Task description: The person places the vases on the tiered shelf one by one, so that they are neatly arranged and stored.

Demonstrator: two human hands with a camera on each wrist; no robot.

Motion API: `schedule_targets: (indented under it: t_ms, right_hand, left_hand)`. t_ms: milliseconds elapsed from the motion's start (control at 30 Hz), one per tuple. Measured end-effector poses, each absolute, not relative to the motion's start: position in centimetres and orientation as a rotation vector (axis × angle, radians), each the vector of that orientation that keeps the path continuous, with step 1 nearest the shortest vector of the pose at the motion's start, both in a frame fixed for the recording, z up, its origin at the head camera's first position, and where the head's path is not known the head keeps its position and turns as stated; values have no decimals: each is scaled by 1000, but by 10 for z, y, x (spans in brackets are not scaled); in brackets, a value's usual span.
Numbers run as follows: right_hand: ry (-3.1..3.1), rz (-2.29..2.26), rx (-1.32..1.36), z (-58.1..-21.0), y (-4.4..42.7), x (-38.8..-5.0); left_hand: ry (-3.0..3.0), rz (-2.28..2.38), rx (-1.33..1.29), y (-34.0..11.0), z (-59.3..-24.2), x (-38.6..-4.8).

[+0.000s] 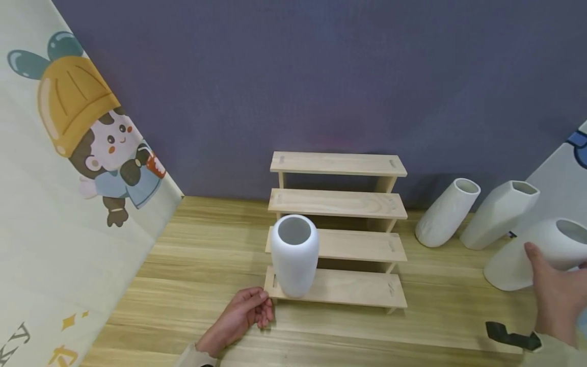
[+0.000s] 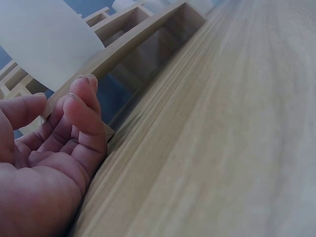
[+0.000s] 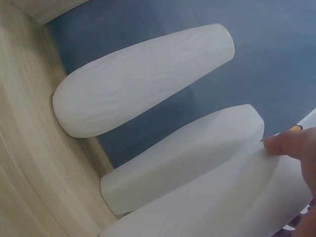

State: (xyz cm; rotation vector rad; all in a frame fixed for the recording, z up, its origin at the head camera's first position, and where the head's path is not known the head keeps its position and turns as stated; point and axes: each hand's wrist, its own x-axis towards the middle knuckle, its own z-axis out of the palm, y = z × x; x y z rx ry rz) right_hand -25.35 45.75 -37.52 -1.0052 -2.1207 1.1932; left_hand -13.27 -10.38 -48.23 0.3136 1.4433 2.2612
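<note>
Over on the right of the table (image 1: 174,295), the right hand (image 1: 557,295) grips a white vase (image 1: 511,265); left hand (image 1: 245,313) pinches the near-left corner of a wooden stand (image 1: 357,244) mid-table.
Probably stiff ceramic, kinda slippery and chippable, some weight to it; I'd hug its middle, minding the faceted vase (image 1: 497,216) just beside.

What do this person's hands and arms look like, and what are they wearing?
The left hand and right hand wear no gloves. Light beige sleeves reach the wrists. A black strap sticks out by the right cuff, and a dark bit shows at the left one.
</note>
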Motion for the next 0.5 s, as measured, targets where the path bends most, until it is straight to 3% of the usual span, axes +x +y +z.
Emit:
schedule_targets:
  t_ms: [500]
  right_hand:
    - [-2090, 1249, -827, -391, 473, -262]
  left_hand:
    - [1458, 2259, 292, -103, -483, -133]
